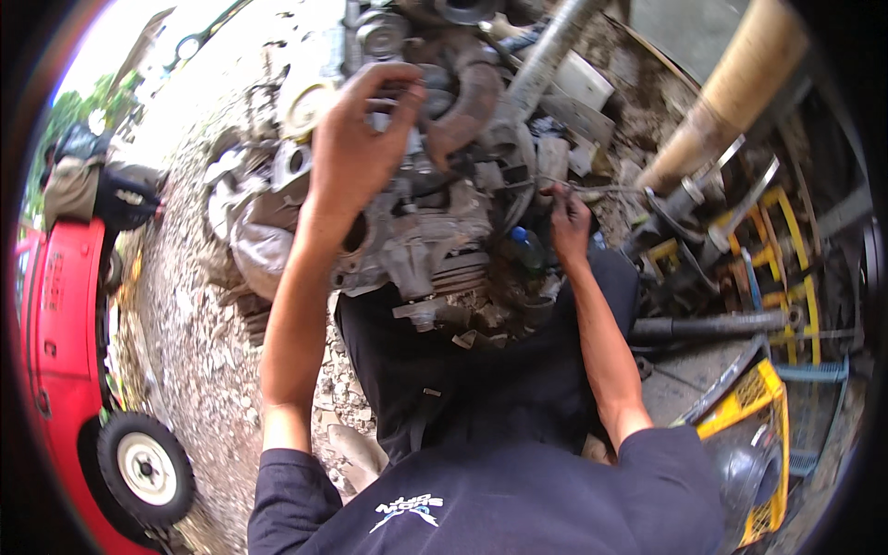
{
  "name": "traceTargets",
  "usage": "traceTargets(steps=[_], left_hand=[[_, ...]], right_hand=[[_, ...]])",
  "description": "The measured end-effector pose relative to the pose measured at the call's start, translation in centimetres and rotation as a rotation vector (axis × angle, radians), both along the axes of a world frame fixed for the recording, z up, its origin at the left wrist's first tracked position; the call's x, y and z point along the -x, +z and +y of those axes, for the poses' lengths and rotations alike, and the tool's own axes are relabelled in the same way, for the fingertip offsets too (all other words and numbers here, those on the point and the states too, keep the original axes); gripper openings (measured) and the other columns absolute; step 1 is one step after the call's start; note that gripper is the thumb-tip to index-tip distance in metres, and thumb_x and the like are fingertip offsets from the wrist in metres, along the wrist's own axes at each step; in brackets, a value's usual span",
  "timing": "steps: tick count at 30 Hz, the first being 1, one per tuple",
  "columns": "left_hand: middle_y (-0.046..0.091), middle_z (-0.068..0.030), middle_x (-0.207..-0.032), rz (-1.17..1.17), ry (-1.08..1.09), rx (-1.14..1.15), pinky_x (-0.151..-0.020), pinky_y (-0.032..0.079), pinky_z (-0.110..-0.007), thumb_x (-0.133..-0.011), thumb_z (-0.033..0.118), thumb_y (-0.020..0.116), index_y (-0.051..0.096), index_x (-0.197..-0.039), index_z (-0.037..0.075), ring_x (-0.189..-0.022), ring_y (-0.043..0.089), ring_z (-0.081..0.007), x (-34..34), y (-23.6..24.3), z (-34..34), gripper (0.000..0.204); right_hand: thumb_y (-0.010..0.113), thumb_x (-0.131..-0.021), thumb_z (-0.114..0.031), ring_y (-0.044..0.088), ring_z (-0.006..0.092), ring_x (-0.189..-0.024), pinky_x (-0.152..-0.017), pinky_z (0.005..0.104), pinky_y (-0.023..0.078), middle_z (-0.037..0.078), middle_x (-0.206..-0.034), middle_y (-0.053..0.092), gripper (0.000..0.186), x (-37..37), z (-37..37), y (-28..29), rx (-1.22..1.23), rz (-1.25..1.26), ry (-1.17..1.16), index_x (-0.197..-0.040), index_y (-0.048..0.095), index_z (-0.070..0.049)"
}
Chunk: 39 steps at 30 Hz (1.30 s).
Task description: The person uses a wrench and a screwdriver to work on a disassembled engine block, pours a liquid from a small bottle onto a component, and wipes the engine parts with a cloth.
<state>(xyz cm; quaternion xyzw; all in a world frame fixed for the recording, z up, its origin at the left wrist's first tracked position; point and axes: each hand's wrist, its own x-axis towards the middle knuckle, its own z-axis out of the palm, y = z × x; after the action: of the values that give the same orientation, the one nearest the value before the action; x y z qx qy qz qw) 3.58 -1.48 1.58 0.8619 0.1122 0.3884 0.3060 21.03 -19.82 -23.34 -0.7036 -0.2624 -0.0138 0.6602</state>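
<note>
In front of me sits a greasy grey metal engine [407,236] with a rusty curved pipe [467,106] along its top. My left hand [361,139] is raised over its left side, the thumb and forefinger bent together into a ring. Whatever the fingertips may hold is too small to make out. To the right of the engine, my right hand [570,222] is closed around a thin metal rod [610,189], which sticks out rightward from the fingers. A bottle with a blue cap [520,235] stands low between the engine and my right hand.
Crumpled plastic sheeting [264,245] lies left of the engine on gravel [203,370]. A red vehicle [69,314] with a black tyre [146,468] is farther left, a person [79,190] near it. On the right are a thick wooden post [731,92], metal shafts and yellow crates [763,407].
</note>
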Motion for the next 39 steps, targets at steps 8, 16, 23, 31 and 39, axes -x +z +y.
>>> traceTargets(steps=[8,16,23,31,39], left_hand=[[0.074,-0.0099,-0.098,-0.199,0.155,-0.329,-0.082,0.055,-0.032,-0.084,0.000,0.076,0.070,-0.102,0.003,-0.092,0.070,-0.0220,10.5,-0.2,-0.4,0.019],[0.067,-0.0211,-0.121,0.308,0.822,-0.111,-0.093,0.052,-0.042,-0.090,0.045,0.073,0.068,-0.117,0.002,-0.113,0.065,-0.0302,17.2,-2.4,7.5,0.052],[0.072,-0.0104,-0.088,-0.036,0.810,0.165,-0.075,0.052,-0.031,-0.102,0.026,0.060,0.070,-0.104,0.000,-0.081,0.065,-0.0148,19.4,-1.2,8.1,0.028],[0.067,-0.0099,-0.083,-0.302,0.559,0.202,-0.069,0.051,-0.032,-0.102,0.018,0.060,0.063,-0.097,0.000,-0.076,0.062,-0.0150,17.0,-0.5,-1.0,0.019],[0.070,-0.0136,-0.082,-0.149,0.595,0.205,-0.064,0.054,-0.034,-0.093,0.013,0.065,0.068,-0.094,0.001,-0.069,0.069,-0.0211,18.2,-2.2,-0.2,0.013]], right_hand=[[0.064,-0.102,-0.019,0.044,0.0032,-0.061,-0.054,0.0237,0.033,-0.003,-0.066,0.054,0.022,7.4,2.6,19.3,-0.059,-0.109,0.343,-0.096,0.073,0.000],[0.070,-0.092,-0.010,0.062,0.0192,-0.057,-0.055,0.0323,0.046,0.013,-0.070,0.066,0.011,14.3,7.3,24.6,0.203,-0.341,0.660,-0.094,0.071,0.000],[0.068,-0.092,-0.013,0.067,0.0378,-0.069,-0.061,0.0401,0.050,0.022,-0.080,0.069,0.015,16.7,8.5,25.4,0.192,-0.432,0.791,-0.097,0.071,0.000],[0.069,-0.094,-0.025,0.068,0.0351,-0.071,-0.065,0.0397,0.050,0.020,-0.079,0.067,0.027,19.0,10.2,27.9,0.158,-0.369,0.714,-0.096,0.069,0.002],[0.071,-0.091,-0.034,0.070,0.0375,-0.092,-0.081,0.0483,0.053,0.023,-0.093,0.072,0.036,21.1,17.9,31.7,0.526,-0.796,0.715,-0.097,0.070,0.001]])
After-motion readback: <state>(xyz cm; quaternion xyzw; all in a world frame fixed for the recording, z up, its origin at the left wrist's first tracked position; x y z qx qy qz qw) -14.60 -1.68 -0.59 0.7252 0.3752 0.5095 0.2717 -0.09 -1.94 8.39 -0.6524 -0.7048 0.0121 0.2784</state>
